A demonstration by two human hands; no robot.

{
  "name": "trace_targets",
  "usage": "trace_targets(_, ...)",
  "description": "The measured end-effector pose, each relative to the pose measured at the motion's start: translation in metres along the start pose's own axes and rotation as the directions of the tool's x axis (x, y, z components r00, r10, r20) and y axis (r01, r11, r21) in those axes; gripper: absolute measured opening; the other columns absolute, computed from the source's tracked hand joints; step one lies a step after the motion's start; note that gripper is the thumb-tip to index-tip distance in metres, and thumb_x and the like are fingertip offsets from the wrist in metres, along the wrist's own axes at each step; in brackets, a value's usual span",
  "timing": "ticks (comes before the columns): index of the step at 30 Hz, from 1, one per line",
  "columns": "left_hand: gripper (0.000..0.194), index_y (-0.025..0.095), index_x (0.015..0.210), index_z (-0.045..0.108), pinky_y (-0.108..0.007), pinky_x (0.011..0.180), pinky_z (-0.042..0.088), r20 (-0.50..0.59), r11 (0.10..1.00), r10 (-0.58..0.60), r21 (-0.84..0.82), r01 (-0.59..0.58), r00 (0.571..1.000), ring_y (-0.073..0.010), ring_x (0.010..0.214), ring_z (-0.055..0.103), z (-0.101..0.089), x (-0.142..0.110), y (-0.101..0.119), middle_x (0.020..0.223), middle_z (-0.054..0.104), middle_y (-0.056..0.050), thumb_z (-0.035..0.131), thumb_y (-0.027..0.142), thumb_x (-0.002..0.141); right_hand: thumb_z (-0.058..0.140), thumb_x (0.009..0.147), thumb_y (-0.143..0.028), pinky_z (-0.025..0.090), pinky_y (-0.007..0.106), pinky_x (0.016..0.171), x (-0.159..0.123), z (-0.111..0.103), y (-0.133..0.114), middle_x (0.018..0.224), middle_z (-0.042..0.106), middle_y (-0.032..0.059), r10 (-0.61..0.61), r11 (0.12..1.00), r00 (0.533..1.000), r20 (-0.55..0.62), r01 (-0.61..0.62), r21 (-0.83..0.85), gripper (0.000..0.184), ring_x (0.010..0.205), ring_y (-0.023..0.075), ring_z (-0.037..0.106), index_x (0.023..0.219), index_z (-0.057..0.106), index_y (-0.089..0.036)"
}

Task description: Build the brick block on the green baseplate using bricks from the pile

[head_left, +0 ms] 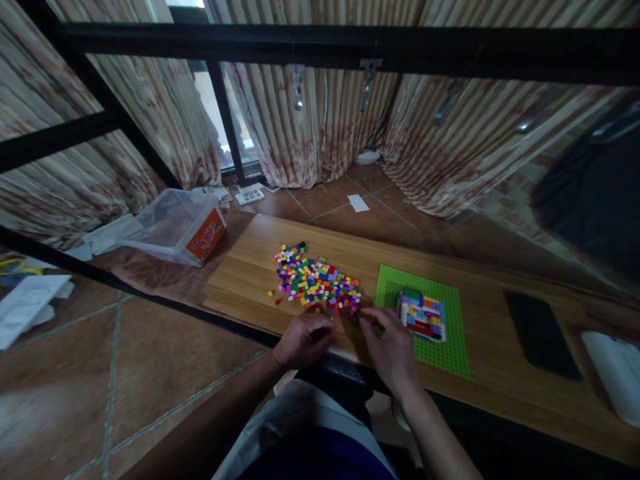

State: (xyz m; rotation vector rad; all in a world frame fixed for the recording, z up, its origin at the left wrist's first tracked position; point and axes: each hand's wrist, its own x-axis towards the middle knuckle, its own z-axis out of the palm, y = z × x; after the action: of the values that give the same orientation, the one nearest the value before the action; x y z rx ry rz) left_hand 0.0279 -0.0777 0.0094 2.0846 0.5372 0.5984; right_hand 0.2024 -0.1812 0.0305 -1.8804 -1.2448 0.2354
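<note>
A pile of small multicoloured toy building bricks point(317, 280) lies spread on the wooden tabletop. My left hand point(306, 339) is at the table's front edge, just below the pile. Its fingers are curled in, and whatever may be inside them is hidden. At the pile's right end, my right hand point(393, 347) has thumb and fingertips drawn together beside some dark bricks; anything pinched there is too small to make out. Right of that hand is a green studded baseplate point(453, 353). It carries a low, roughly rectangular build of mixed-colour bricks point(423, 316) with a whitish border.
A dark flat phone-like slab point(543, 333) and a white object point(615, 373) lie on the table's right side. A clear plastic bin point(173, 223) with an orange label stands beyond the left end. Black metal bars point(320, 43) cross in front of striped curtains point(320, 127).
</note>
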Motion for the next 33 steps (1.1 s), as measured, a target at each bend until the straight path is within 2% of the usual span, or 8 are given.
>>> trace_targets(6,0.014,0.017,0.093,0.067,-0.025,0.069,0.048,0.013,1.0,0.026,0.002,-0.026,1.0,-0.015,0.074,0.062,-0.002,0.001,0.005,0.081,0.068,-0.005,0.056,0.019,0.085,0.051,0.092,-0.027,0.05,0.039,0.088,0.019,0.025,-0.004,0.103,0.067,0.0075,-0.112,0.992,0.989,0.1,0.117,-0.049,0.023,0.099,0.0227,0.062,0.105,0.069,-0.023)
trace_targets(13,0.02,0.017,0.097,0.067,-0.026,0.069,0.048,0.036,1.0,0.019,0.018,-0.019,0.999,-0.0161,0.075,0.062,-0.001,0.0,0.0,0.082,0.069,-0.005,0.057,0.014,0.08,0.049,0.092,-0.026,0.049,0.039,0.088,0.033,0.042,-0.006,0.107,0.063,0.0074,-0.18,0.962,0.966,0.187,0.213,-0.173,0.027,0.101,0.0245,0.059,0.111,0.069,-0.025)
trace_targets(21,0.02,0.018,0.094,0.066,-0.026,0.067,0.048,0.017,1.0,-0.001,0.019,0.001,1.0,-0.0156,0.073,0.06,-0.001,0.0,0.002,0.08,0.067,-0.004,0.057,0.013,0.078,0.048,0.092,-0.024,0.049,0.039,0.084,0.036,0.051,-0.002,0.1,0.062,0.0079,-0.197,0.951,0.958,0.208,0.238,-0.196,0.022,0.095,0.024,0.058,0.094,0.071,-0.025)
trace_targets(25,0.018,0.019,0.094,0.065,-0.025,0.066,0.048,0.018,1.0,0.0,0.017,0.0,1.0,-0.0152,0.072,0.06,-0.002,0.002,0.004,0.079,0.066,-0.004,0.056,0.014,0.08,0.049,0.092,-0.024,0.049,0.038,0.087,0.035,0.045,-0.011,0.099,0.065,0.0071,-0.132,0.984,0.977,0.165,0.149,-0.094,0.019,0.096,0.0231,0.06,0.092,0.069,-0.024)
trace_targets(28,0.019,0.018,0.098,0.065,-0.025,0.065,0.047,0.024,0.999,0.003,0.038,-0.004,1.0,-0.0147,0.071,0.06,-0.002,0.002,0.003,0.078,0.066,-0.003,0.056,0.015,0.081,0.052,0.091,-0.029,0.051,0.038,0.086,0.029,0.033,-0.016,0.096,0.069,0.0059,0.021,0.995,0.995,0.097,-0.03,0.093,0.017,0.093,0.0216,0.064,0.095,0.067,-0.023)
trace_targets(31,0.018,0.018,0.098,0.065,-0.026,0.066,0.048,0.01,0.998,-0.002,0.065,0.001,1.0,-0.0149,0.072,0.06,-0.001,0.0,0.001,0.081,0.066,-0.004,0.057,0.017,0.082,0.058,0.087,-0.037,0.053,0.036,0.081,0.02,0.016,-0.015,0.093,0.073,0.0044,0.2,0.921,0.979,0.048,-0.204,0.331,0.018,0.086,0.0197,0.067,0.093,0.068,-0.023)
trace_targets(33,0.016,0.018,0.098,0.064,-0.027,0.069,0.049,-0.002,0.998,-0.006,0.07,0.006,1.0,-0.0158,0.076,0.062,-0.001,0.0,0.0,0.084,0.067,-0.004,0.057,0.019,0.083,0.064,0.082,-0.04,0.054,0.034,0.076,0.013,0.003,-0.01,0.088,0.073,0.0037,0.289,0.868,0.957,0.021,-0.271,0.416,0.02,0.081,0.0191,0.067,0.089,0.069,-0.022)
